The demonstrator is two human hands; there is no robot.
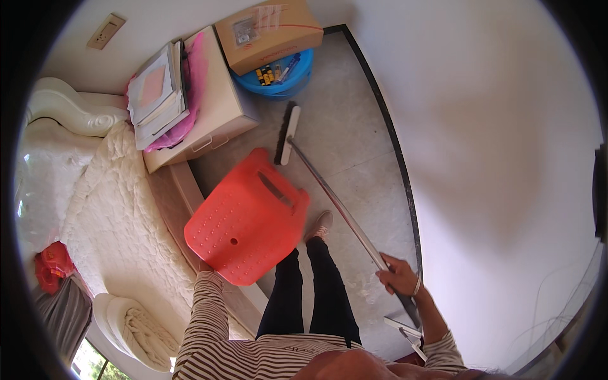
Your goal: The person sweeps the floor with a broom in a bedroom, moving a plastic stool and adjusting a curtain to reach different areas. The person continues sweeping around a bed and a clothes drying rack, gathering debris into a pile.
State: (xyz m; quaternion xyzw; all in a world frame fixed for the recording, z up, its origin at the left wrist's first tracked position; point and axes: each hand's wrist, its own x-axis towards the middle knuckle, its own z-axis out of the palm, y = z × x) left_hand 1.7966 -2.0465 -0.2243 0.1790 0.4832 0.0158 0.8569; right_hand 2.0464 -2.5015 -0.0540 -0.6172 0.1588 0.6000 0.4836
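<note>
My left hand [206, 267] grips the edge of a red plastic stool [237, 223], its fingers mostly hidden behind the seat. The stool is lifted and tilted, its dotted seat with a small centre hole facing me. In my right hand [400, 275] is the metal pole [337, 204] of a push broom. That broom's head [288, 134], with a pale back and dark bristles, rests on the grey floor beyond the stool.
A bed [123, 218] with a cream quilt runs along the left. Ahead stands a cabinet [223, 114] bearing papers [156, 90], beside a blue bucket [297, 78] under a cardboard box [270, 35]. A white wall [475, 142] bounds the right.
</note>
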